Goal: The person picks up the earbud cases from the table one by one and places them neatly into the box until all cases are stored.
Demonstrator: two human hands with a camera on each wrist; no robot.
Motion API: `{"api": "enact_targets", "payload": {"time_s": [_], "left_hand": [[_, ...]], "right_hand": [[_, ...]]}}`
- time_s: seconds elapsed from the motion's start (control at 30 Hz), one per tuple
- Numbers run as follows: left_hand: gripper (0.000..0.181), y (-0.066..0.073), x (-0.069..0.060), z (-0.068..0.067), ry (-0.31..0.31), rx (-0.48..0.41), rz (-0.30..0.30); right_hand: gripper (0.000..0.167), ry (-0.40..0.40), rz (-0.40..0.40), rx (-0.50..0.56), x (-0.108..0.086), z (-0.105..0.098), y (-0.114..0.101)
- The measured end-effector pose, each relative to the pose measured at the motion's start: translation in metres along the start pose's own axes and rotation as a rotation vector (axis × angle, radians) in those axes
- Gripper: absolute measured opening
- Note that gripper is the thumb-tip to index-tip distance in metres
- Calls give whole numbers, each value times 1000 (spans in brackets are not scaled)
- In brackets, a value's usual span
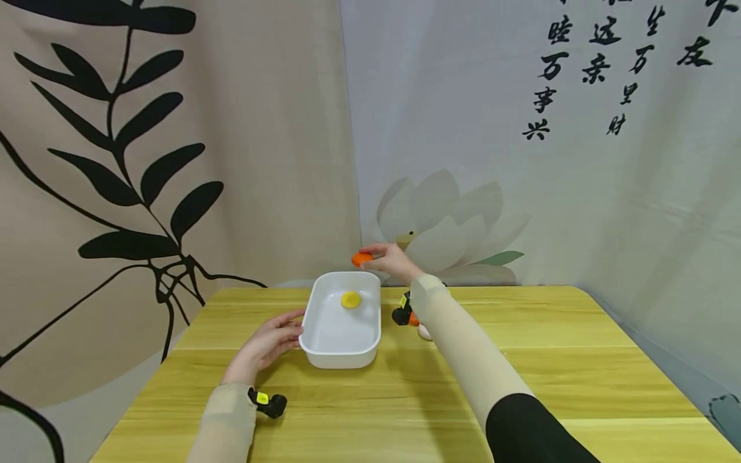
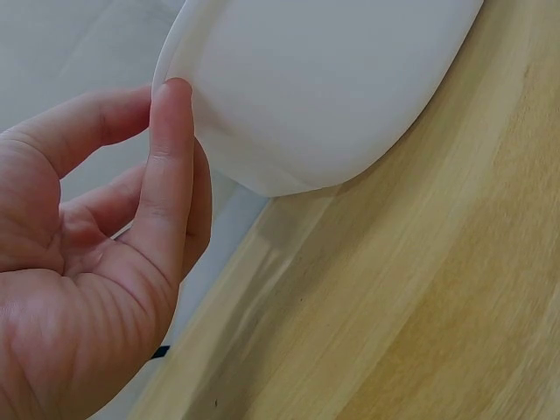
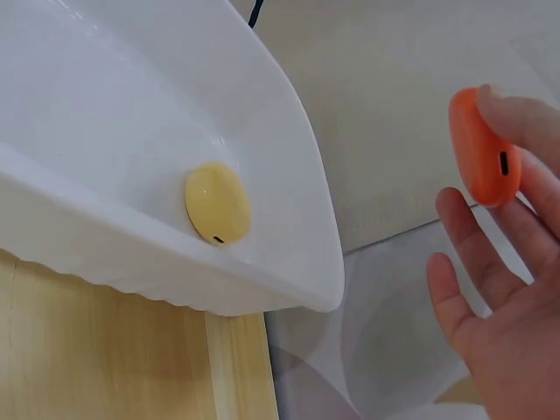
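A white rectangular tub [image 1: 339, 350] stands on the wooden table. Inside it, near the far end, lies a yellow rounded piece [image 3: 217, 203] with a small dark slot. My left hand [image 1: 272, 341] touches the tub's left side, its fingertips [image 2: 172, 109] against the wall near the rim. Beyond the tub's far right corner, my right hand [image 1: 393, 262] holds up an orange rounded piece [image 3: 483, 149]. The thumb and fingers pinch this piece, which has a dark slot in its end; two other fingers are spread out below.
Right of the tub, another orange piece [image 1: 413, 319] and a pale pink piece [image 1: 425, 332] lie on the table [image 1: 550, 360], partly hidden by my right forearm and wrist camera. A printed curtain [image 1: 278, 128] hangs behind the table's far edge.
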State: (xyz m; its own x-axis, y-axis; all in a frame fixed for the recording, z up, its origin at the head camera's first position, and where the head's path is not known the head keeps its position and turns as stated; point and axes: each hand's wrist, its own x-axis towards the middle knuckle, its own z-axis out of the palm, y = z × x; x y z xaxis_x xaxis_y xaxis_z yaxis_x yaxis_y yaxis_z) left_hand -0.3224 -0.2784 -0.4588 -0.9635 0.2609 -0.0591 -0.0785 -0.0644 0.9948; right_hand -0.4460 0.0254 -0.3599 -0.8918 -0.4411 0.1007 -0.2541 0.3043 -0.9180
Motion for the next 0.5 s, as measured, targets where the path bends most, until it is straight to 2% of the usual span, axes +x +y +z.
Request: {"api": "enact_targets", "payload": {"time_s": [0.5], "left_hand": [[59,-1,1,-2,-11,-10,9]], "right_hand": [[44,2,-17,-7,3,7,-3]]}}
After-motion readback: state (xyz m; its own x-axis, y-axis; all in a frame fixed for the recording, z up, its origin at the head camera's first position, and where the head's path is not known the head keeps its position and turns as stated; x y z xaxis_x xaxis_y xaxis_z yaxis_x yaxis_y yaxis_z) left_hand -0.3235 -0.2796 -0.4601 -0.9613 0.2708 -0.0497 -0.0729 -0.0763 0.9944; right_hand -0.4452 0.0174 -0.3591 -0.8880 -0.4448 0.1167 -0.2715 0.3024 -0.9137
